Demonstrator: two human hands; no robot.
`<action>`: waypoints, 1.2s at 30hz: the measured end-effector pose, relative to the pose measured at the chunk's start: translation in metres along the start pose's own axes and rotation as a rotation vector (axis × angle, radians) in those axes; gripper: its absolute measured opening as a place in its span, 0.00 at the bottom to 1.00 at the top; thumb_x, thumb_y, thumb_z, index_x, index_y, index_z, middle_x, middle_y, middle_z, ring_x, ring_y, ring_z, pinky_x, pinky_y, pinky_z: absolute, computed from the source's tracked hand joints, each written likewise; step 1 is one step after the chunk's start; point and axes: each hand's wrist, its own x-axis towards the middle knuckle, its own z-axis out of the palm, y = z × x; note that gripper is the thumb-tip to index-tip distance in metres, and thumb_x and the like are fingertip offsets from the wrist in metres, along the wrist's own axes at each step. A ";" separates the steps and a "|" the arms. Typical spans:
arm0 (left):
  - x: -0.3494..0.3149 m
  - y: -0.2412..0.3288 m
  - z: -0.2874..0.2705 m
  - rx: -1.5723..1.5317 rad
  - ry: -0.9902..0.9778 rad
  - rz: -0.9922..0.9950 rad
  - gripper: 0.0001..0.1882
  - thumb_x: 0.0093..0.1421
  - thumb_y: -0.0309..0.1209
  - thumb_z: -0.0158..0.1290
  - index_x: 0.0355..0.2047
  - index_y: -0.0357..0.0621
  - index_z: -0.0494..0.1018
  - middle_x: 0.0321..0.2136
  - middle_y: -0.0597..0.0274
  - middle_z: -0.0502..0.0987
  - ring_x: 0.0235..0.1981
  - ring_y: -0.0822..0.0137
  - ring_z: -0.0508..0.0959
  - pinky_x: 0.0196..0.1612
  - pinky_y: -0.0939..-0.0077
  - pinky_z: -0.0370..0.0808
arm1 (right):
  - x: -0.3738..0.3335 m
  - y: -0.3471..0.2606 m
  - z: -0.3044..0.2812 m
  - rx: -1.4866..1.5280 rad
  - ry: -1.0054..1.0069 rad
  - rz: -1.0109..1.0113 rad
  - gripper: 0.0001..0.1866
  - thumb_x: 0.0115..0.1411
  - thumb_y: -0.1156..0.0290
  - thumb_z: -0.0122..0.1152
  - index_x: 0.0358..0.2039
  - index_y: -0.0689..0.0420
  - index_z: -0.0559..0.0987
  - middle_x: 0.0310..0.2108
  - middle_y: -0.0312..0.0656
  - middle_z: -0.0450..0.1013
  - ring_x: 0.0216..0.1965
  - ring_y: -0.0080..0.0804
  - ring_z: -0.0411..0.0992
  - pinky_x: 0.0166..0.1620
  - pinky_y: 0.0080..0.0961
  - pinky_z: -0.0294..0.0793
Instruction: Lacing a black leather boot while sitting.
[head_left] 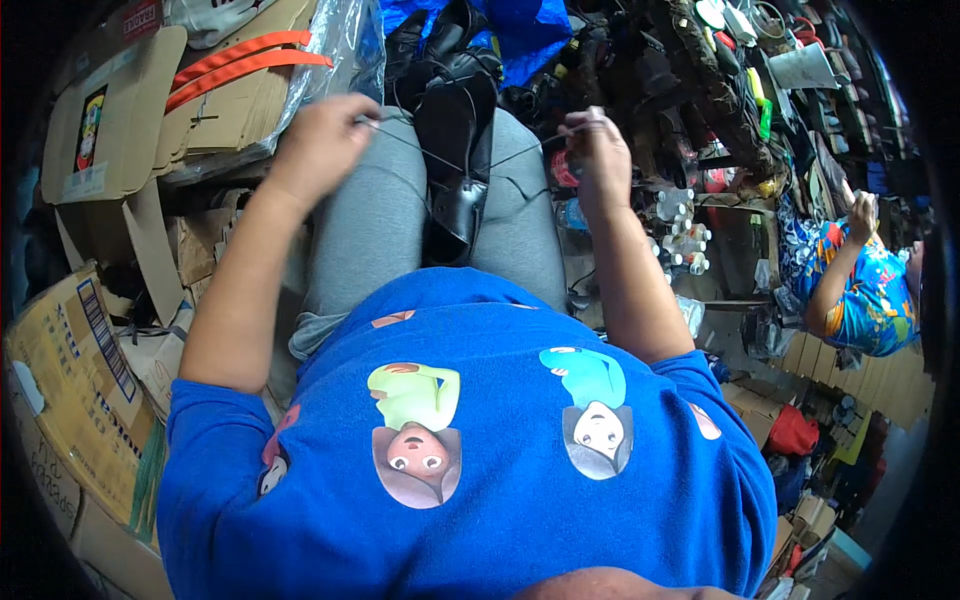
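A black leather shoe (462, 212) is held between my knees, its dark opening turned upward. A thin dark thread (520, 152) runs from the shoe out to both sides and looks taut. On the left, my left hand (332, 140) is closed around one end of it, the fingers curled over my left thigh. Beyond my right knee, my right hand (600, 150) pinches the other end between thumb and fingers. Both hands are raised apart from the shoe. A loose dark strand lies across the grey trousers (530, 215) on my right thigh.
More black shoes (445, 45) lie past my knees beside a blue plastic sheet (530, 40). Flattened cardboard (235, 110) with orange straps (245, 62) is stacked at left. Small clear bottles (682, 235) and cluttered tools stand right. A person in a bright patterned shirt (870, 295) sits far right.
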 end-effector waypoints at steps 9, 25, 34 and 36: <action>0.006 0.013 0.051 -1.843 -0.247 -0.101 0.20 0.67 0.44 0.40 0.40 0.41 0.74 0.45 0.50 0.75 0.46 0.62 0.74 0.55 0.64 0.66 | -0.019 -0.021 -0.001 1.057 -0.167 0.575 0.23 0.67 0.51 0.41 0.18 0.51 0.65 0.15 0.32 0.58 0.21 0.27 0.58 0.42 0.35 0.65; -0.042 -0.046 -0.065 -0.392 0.006 -0.285 0.28 0.54 0.29 0.57 0.57 0.42 0.66 0.39 0.61 0.75 0.41 0.72 0.73 0.44 0.80 0.69 | -0.026 -0.008 -0.143 -0.652 -0.325 0.224 0.32 0.46 0.81 0.65 0.55 0.62 0.69 0.42 0.45 0.72 0.46 0.32 0.71 0.49 0.27 0.71; -0.053 0.092 0.052 0.259 -0.156 0.093 0.39 0.43 0.44 0.65 0.51 0.37 0.62 0.44 0.47 0.69 0.41 0.46 0.75 0.47 0.60 0.73 | 0.003 -0.071 0.054 -1.177 -0.800 -0.697 0.23 0.51 0.59 0.66 0.47 0.48 0.77 0.28 0.45 0.72 0.30 0.38 0.73 0.37 0.31 0.72; -0.051 0.088 0.055 0.285 -0.309 0.027 0.39 0.43 0.42 0.64 0.51 0.37 0.61 0.44 0.46 0.69 0.42 0.44 0.74 0.46 0.59 0.73 | 0.006 -0.070 0.059 -1.268 -0.758 -0.767 0.18 0.49 0.55 0.66 0.35 0.54 0.79 0.26 0.45 0.74 0.30 0.42 0.73 0.35 0.35 0.71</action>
